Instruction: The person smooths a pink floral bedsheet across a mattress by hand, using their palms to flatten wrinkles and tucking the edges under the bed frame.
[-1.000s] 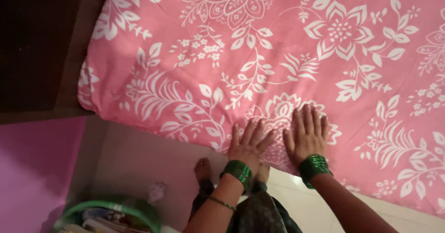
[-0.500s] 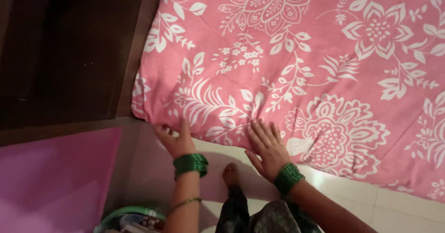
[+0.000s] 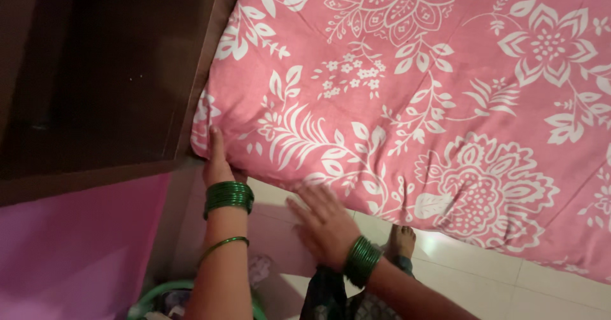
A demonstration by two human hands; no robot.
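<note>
Your left hand (image 3: 216, 157) reaches straight up to the corner of the pink sheet (image 3: 407, 91), thumb extended along its edge, fingers tucked under and hidden. Green bangles (image 3: 228, 197) ring that wrist. Your right hand (image 3: 324, 221) is flat, fingers spread, palm down just below the sheet's near edge, slightly blurred, its forearm angling in from the lower right.

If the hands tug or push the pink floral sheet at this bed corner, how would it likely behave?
The pink floral sheet is probably floppy and light: it creases near the left hand and drapes over the mattress edge. It would likely bunch rather than slide whole.
</note>
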